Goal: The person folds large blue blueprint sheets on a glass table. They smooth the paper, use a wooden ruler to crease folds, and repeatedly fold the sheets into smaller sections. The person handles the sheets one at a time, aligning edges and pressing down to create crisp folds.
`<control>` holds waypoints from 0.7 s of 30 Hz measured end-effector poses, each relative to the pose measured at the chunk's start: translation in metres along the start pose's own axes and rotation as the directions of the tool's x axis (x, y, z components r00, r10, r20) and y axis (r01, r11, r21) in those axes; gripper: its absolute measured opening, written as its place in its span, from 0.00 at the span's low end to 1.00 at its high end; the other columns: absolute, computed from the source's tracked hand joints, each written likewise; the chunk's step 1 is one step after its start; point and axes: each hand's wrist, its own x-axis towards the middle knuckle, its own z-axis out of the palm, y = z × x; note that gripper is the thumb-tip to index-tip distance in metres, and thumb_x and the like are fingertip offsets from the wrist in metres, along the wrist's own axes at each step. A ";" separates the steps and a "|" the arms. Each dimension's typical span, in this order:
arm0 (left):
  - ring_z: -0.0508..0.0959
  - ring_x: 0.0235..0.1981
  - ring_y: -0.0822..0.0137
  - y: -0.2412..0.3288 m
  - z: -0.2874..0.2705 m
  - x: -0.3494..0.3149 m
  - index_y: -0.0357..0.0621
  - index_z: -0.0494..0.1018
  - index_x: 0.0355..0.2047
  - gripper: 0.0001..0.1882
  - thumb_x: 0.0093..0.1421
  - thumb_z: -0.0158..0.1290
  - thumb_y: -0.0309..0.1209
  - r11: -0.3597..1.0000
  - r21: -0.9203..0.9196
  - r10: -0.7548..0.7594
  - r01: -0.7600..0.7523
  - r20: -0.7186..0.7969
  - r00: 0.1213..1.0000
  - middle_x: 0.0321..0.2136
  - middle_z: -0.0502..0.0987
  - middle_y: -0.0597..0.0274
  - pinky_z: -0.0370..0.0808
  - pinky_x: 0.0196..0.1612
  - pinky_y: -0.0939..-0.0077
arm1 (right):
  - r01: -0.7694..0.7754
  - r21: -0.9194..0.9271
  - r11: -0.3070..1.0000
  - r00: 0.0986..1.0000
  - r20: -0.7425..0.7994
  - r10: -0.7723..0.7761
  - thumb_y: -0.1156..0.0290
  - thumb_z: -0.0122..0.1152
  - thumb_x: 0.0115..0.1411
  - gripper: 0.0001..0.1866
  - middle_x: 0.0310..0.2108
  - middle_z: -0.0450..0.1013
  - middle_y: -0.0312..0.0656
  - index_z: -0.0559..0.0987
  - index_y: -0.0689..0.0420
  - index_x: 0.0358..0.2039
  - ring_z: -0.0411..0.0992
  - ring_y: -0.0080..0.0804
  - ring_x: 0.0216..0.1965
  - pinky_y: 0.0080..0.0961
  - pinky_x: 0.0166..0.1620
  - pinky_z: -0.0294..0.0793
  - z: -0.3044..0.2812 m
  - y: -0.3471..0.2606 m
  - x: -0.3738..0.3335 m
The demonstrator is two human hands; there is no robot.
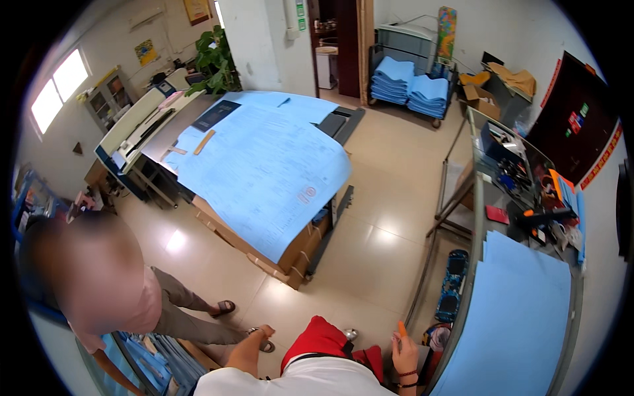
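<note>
My left hand (266, 332) hangs low in front of me with its fingers curled, and nothing shows in it. To the right, my right hand (404, 356) is raised beside the near end of the right-hand table, with dark bracelets at the wrist. A slim orange piece, apparently a finger cover (401, 327), tops one outstretched finger. Closest to that hand is a stack of large blue sheets (522, 317) on the table. Ahead, more blue sheets (264, 165) drape over a wide table, with a dark flat folder (216, 115) and a wooden strip (205, 142) on top.
A person (112, 284) stands close at my left, beside a rack of folded blue sheets (158, 363). A cart (406, 109) with folded blue stacks stands at the back. Tools (518, 175) clutter the right table (467, 290); a hoverboard (453, 285) lies beside it.
</note>
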 end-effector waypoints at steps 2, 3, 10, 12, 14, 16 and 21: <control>0.78 0.49 0.52 0.012 0.011 0.000 0.43 0.81 0.41 0.20 0.59 0.51 0.44 0.987 0.153 0.043 -0.045 0.020 0.999 0.46 0.79 0.49 0.74 0.52 0.61 | 0.035 0.020 0.999 0.999 0.036 -0.036 0.73 0.59 0.61 0.27 0.35 0.80 0.45 0.70 0.56 0.61 0.79 0.42 0.37 0.35 0.40 0.77 0.012 0.009 0.020; 0.76 0.53 0.51 0.016 0.015 0.000 0.44 0.81 0.42 0.19 0.59 0.51 0.44 0.850 0.474 0.220 -0.231 0.079 0.972 0.49 0.78 0.49 0.72 0.55 0.62 | 0.057 0.032 0.998 0.996 0.060 -0.059 0.73 0.59 0.60 0.27 0.35 0.80 0.45 0.70 0.56 0.61 0.79 0.42 0.36 0.35 0.40 0.77 0.019 0.011 0.031; 0.77 0.50 0.50 0.145 0.005 -0.007 0.52 0.77 0.51 0.22 0.60 0.50 0.46 0.944 0.029 0.331 -0.330 -0.121 0.936 0.47 0.79 0.50 0.72 0.56 0.62 | 0.126 -0.081 0.989 0.972 0.210 -0.107 0.72 0.60 0.60 0.27 0.36 0.80 0.46 0.70 0.57 0.60 0.78 0.46 0.36 0.38 0.41 0.77 0.009 0.047 0.112; 0.78 0.49 0.49 0.161 -0.010 -0.003 0.50 0.77 0.49 0.22 0.60 0.51 0.47 0.941 -0.045 0.324 -0.336 -0.172 0.930 0.45 0.80 0.49 0.73 0.55 0.61 | 0.160 -0.053 0.986 0.963 0.228 -0.144 0.71 0.61 0.60 0.25 0.37 0.79 0.46 0.71 0.58 0.59 0.78 0.47 0.37 0.39 0.41 0.77 0.009 0.059 0.147; 0.79 0.47 0.50 0.149 -0.022 0.004 0.48 0.77 0.49 0.22 0.60 0.52 0.46 0.950 -0.161 0.223 -0.269 -0.253 0.941 0.43 0.81 0.49 0.73 0.54 0.63 | 0.212 -0.018 0.977 0.949 0.243 -0.201 0.71 0.61 0.60 0.23 0.38 0.79 0.47 0.72 0.59 0.56 0.78 0.47 0.38 0.39 0.41 0.77 0.010 0.062 0.186; 0.80 0.42 0.58 0.127 -0.031 0.012 0.47 0.76 0.50 0.21 0.60 0.52 0.42 0.910 -0.356 0.095 -0.211 -0.316 0.944 0.41 0.81 0.53 0.75 0.46 0.66 | 0.280 0.009 0.960 0.930 0.246 -0.273 0.71 0.61 0.60 0.19 0.38 0.79 0.47 0.74 0.60 0.52 0.78 0.47 0.38 0.39 0.41 0.77 0.009 0.059 0.221; 0.78 0.33 0.67 0.145 -0.063 0.024 0.50 0.73 0.51 0.19 0.58 0.52 0.35 0.324 -0.944 -0.463 -0.066 -0.219 0.859 0.33 0.77 0.63 0.71 0.28 0.71 | 0.277 -0.036 0.960 0.937 0.234 -0.261 0.71 0.62 0.59 0.12 0.38 0.79 0.49 0.75 0.62 0.42 0.77 0.48 0.38 0.40 0.41 0.76 -0.008 0.077 0.302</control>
